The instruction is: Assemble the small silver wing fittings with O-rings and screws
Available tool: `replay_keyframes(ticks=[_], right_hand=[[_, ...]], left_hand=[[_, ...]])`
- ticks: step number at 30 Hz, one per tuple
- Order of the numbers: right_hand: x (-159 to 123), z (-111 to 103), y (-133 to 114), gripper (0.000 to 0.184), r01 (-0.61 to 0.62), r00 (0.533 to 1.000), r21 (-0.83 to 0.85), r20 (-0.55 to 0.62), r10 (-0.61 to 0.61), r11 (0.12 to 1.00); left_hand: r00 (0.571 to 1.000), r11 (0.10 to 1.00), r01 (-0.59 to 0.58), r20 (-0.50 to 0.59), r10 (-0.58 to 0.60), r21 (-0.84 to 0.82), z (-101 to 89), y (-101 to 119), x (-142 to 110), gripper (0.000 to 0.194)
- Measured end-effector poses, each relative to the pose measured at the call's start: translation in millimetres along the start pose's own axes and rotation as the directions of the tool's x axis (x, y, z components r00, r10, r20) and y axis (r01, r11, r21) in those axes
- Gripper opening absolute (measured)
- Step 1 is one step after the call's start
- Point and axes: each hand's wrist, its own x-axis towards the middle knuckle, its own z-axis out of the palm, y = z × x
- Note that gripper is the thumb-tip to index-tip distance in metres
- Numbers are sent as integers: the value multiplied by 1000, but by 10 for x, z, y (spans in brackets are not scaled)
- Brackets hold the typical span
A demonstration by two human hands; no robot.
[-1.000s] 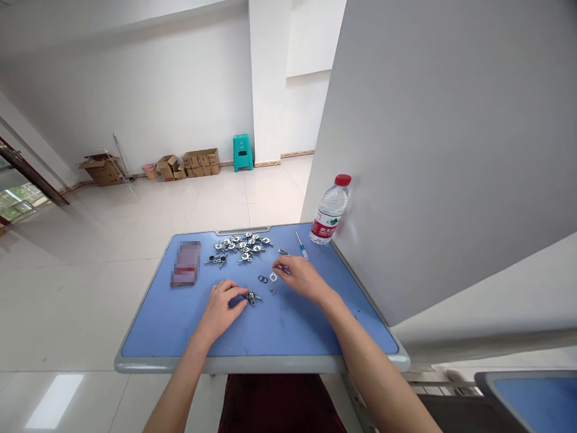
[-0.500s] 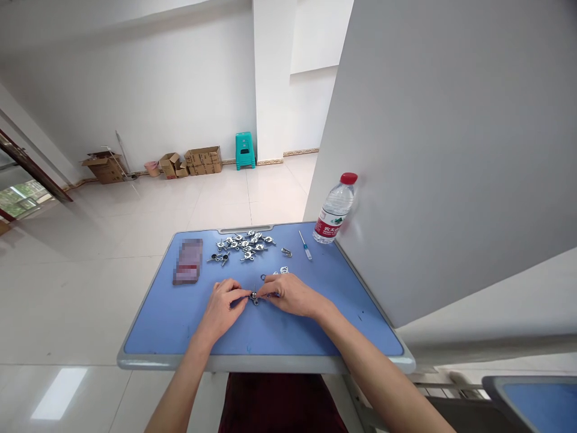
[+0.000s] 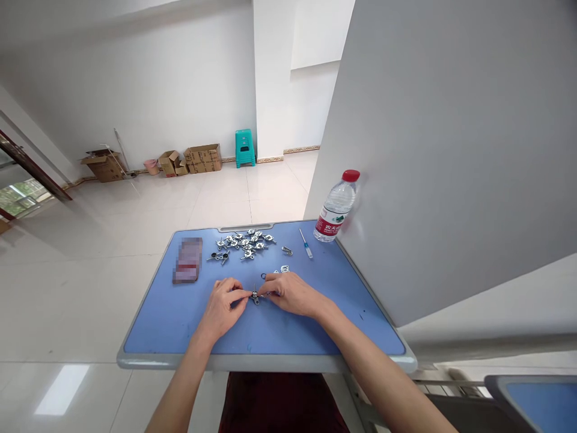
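My left hand (image 3: 222,305) and my right hand (image 3: 291,294) meet at the middle of the blue desktop (image 3: 270,328). Both pinch a small metal winged fitting (image 3: 255,295) between their fingertips, and my fingers hide part of it. Beyond them lie a flat metal ring plate (image 3: 285,269) and a black rubber ring (image 3: 263,276), partly hidden by my right hand. A pile of several shiny winged metal fittings (image 3: 243,244) lies further back, with a small metal part (image 3: 286,250) and a blue-handled screwdriver (image 3: 306,243) to its right.
A pixelated flat packet (image 3: 188,260) lies at the desk's back left. A red-capped water bottle (image 3: 336,207) stands at the back right corner beside a tall grey partition (image 3: 442,150). Cardboard boxes (image 3: 202,158) and a teal stool (image 3: 244,148) stand far off by the wall.
My right hand has moved left from beside the ring plate to the metal fitting, joining my left hand. The hands have barely shifted in the last half second.
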Motion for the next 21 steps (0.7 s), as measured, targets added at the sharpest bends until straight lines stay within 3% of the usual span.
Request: replay_keyframes(ticks=[8,14,21], right_hand=[[-30,-77,75,28,-101,985,51,-137,107,994],[-52,-172,236,26,-331,929,6,-174,327,943],[-105,-251,402,17,-496,866,-34,-100,491,868]], left_hand=[[1000,1000,18,-11,-18,14,-5,-15,-6,21],[999,998,51,-20,-50,28,0,-25,-5,19],[998,997,57,-32,-55,55,27,-74,-18,20]])
